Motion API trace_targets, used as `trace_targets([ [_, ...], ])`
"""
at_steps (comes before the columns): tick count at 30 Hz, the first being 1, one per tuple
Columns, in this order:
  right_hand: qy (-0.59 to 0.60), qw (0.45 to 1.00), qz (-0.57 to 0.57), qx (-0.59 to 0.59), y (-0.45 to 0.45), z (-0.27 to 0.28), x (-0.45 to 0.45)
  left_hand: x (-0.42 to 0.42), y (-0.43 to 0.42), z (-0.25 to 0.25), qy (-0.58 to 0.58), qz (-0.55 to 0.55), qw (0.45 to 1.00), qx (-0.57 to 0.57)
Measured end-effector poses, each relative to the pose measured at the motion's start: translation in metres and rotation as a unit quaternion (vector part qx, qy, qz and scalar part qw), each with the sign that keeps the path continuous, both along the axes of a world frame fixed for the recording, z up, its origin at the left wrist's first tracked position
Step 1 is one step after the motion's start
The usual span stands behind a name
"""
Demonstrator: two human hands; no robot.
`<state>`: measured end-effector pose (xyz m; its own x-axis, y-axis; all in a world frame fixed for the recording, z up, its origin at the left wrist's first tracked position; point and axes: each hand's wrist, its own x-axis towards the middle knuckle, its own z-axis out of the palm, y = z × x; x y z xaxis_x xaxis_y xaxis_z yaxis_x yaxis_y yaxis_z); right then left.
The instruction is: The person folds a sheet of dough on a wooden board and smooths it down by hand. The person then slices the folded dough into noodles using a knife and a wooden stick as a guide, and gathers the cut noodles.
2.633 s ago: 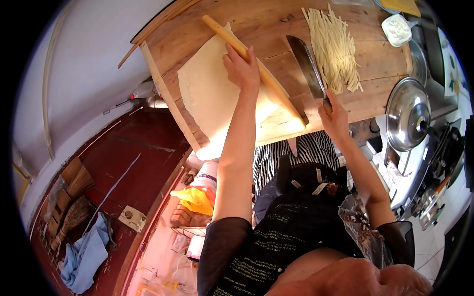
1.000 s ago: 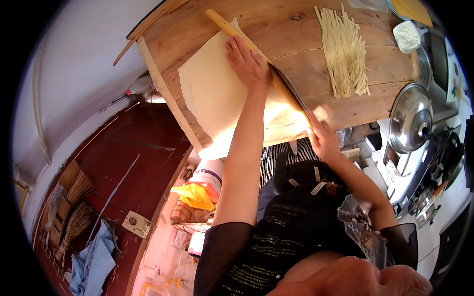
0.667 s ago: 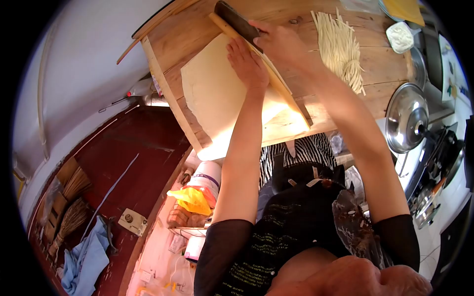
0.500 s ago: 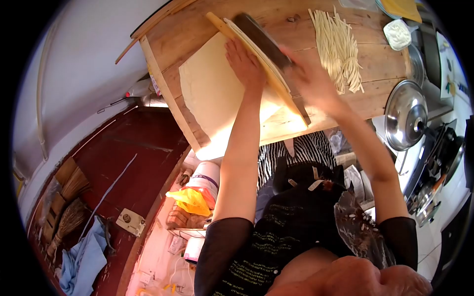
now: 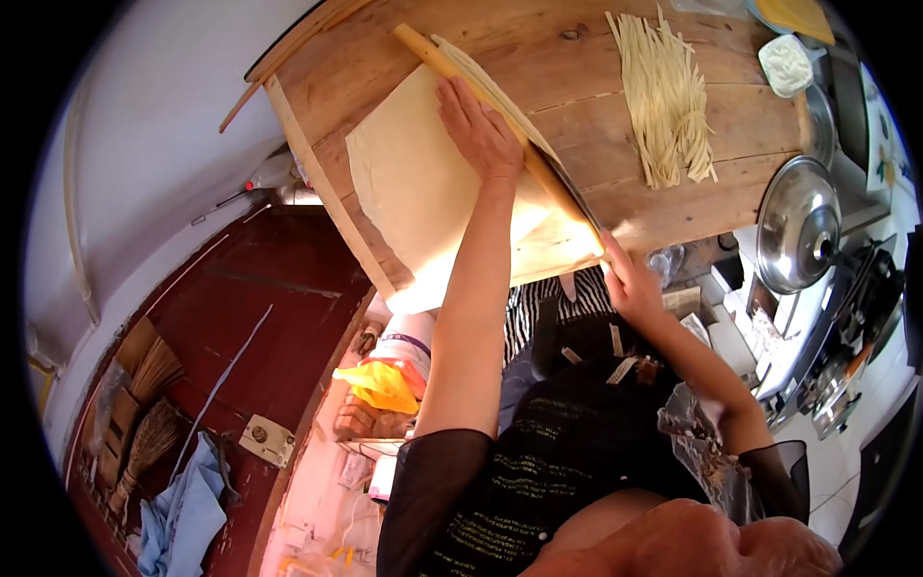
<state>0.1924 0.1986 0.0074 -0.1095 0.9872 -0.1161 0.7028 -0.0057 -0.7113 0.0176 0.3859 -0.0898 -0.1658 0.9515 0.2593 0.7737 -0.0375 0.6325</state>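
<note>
A pale dough sheet lies on the wooden board, with a wooden rolling pin slanting across its right side. My left hand rests flat on the dough against the pin, fingers stretched out. At the board's near edge, my right hand is closed round the knife's handle. The knife blade runs along the right side of the pin, seen nearly edge-on. A narrow dough strip shows beyond the pin, beside its upper part. Cut noodles lie in a bundle further right.
The wooden board carries a white container of flour at its far right. A metal lid stands by its right edge, near pans. Below left are a yellow bag, a broom and a blue cloth.
My right hand has swung from the far part of the pin back to the near edge with the knife, whose blade now lies along the pin. My left hand stays on the dough.
</note>
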Motion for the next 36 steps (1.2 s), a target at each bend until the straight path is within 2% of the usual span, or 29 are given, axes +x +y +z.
trace_targets([
  [3, -0.024, 0.999, -0.010, 0.023, 0.065, -0.015, -0.033, -0.001, 0.001, -0.003, 0.016, -0.003, 1.000, -0.005],
  [7, -0.012, 1.000, -0.003, 0.003, 0.065, -0.006, -0.034, -0.016, 0.020, 0.001, 0.042, -0.015, 0.999, 0.014],
  [11, -0.026, 1.000, 0.002, 0.013, 0.061, -0.008, -0.040, -0.026, 0.036, 0.010, 0.014, -0.015, 1.000, 0.005],
  [14, 0.020, 0.995, -0.009, 0.102, 0.108, -0.013, -0.066, -0.028, 0.032, 0.006, 0.027, -0.005, 0.999, 0.028],
  [17, -0.004, 0.999, -0.019, 0.032, 0.188, -0.003, -0.102, -0.031, 0.034, 0.004, -0.025, -0.021, 0.999, 0.009],
  [19, 0.005, 1.000, -0.017, -0.007, 0.237, 0.015, -0.103, -0.031, 0.039, -0.016, 0.124, -0.046, 0.991, -0.007],
  [21, -0.009, 0.994, 0.019, -0.104, 0.266, 0.028, -0.096, -0.032, 0.030, -0.023, 0.100, -0.051, 0.993, -0.026],
  [23, 0.011, 0.996, 0.020, -0.086, 0.243, 0.039, -0.078, -0.015, -0.003, -0.007, -0.015, -0.021, 0.999, -0.032],
  [24, 0.029, 0.997, 0.021, -0.068, 0.227, 0.047, -0.065, -0.007, -0.020, -0.001, -0.014, -0.022, 0.999, -0.032],
  [26, 0.170, 0.984, 0.015, 0.057, 0.169, 0.023, -0.044, 0.006, -0.049, 0.002, 0.005, -0.021, 0.997, -0.073],
  [28, 0.063, 0.998, 0.007, 0.023, 0.103, 0.032, -0.026, 0.007, -0.054, 0.001, 0.011, -0.027, 0.997, -0.072],
  [30, 0.041, 0.997, -0.016, -0.055, 0.051, 0.039, -0.016, 0.010, -0.055, 0.001, 0.017, -0.033, 0.997, -0.071],
  [32, 0.001, 0.997, -0.004, -0.074, 0.011, 0.033, -0.002, 0.013, -0.053, 0.003, 0.001, -0.020, 0.996, -0.091],
  [35, 0.008, 0.999, -0.011, -0.030, -0.024, 0.028, 0.004, 0.015, -0.052, 0.005, -0.008, -0.020, 0.996, -0.081],
  [36, -0.007, 0.999, -0.010, -0.050, -0.031, 0.030, 0.006, 0.015, -0.051, 0.006, -0.006, -0.022, 0.996, -0.083],
])
